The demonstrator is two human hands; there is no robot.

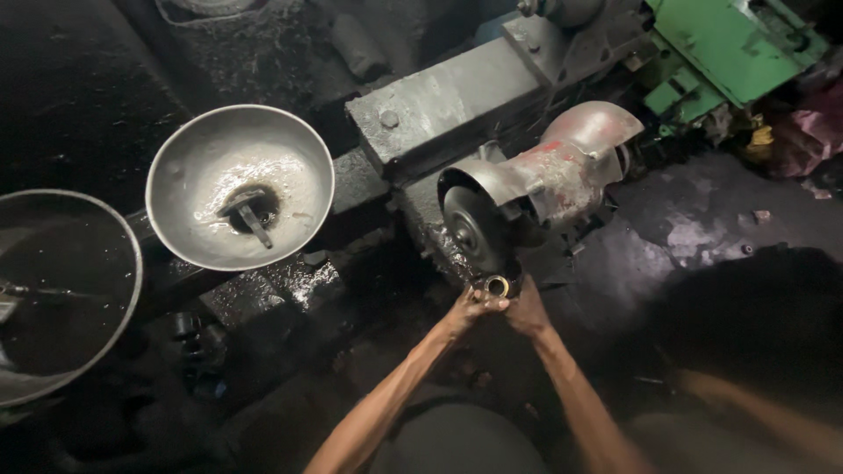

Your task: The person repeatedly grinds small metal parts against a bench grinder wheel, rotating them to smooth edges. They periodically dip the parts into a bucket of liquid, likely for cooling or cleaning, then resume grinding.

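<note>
Both my hands grip a small metal ring-shaped part (497, 285) at the lower edge of a bench grinder's wheel (467, 230). My left hand (471, 307) holds it from the left, fingers wrapped around it. My right hand (528, 309) holds it from the right. The part touches or nearly touches the grey wheel; I cannot tell which. The grinder body (562, 171) is worn red and grey with curved metal guards.
A round metal bowl (189, 149) with pale liquid and a dark tool in it sits at left. A larger dark pan (123, 254) lies at the far left. A grey metal block (448, 101) stands behind the grinder, green machinery (729, 44) at top right.
</note>
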